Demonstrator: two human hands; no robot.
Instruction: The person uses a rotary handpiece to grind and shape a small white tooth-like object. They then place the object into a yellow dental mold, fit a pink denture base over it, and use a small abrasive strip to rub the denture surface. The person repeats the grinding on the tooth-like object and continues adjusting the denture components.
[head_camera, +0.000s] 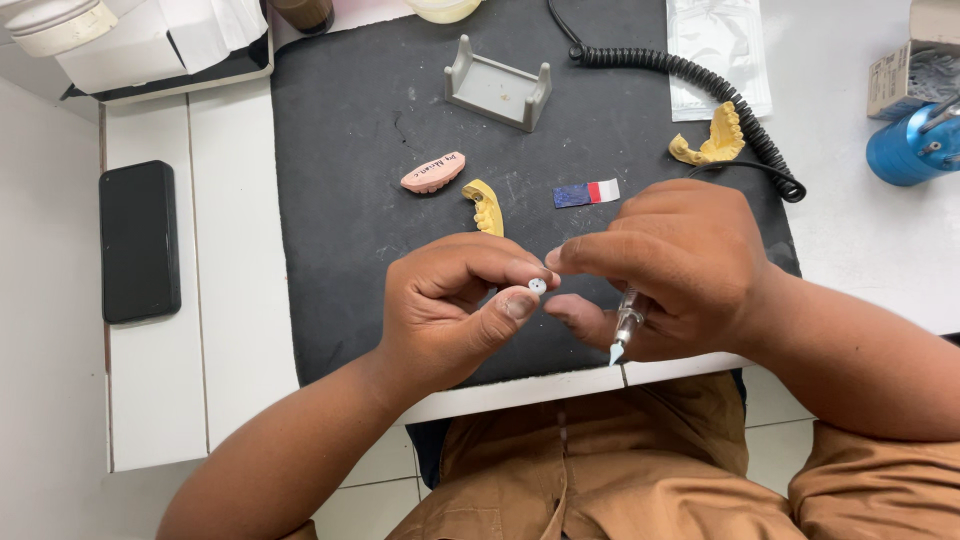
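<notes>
My left hand (450, 305) pinches a tiny white tooth-shaped piece (537, 286) between thumb and forefinger, over the front of a black mat (350, 170). My right hand (670, 265) is closed around a slim metal handpiece (626, 326) whose pointed tip sticks out downward near the table edge; its thumb and forefinger reach toward the white piece. A black coiled cord (690, 85) runs from behind the right hand to the back of the mat.
On the mat lie a pink dental piece (433, 173), a yellow dental cast (485, 207), another yellow cast (712, 140), a blue-red-white strip (587, 192) and a grey holder (497, 85). A black phone (139, 241) lies left; a blue cylinder (910, 145) stands right.
</notes>
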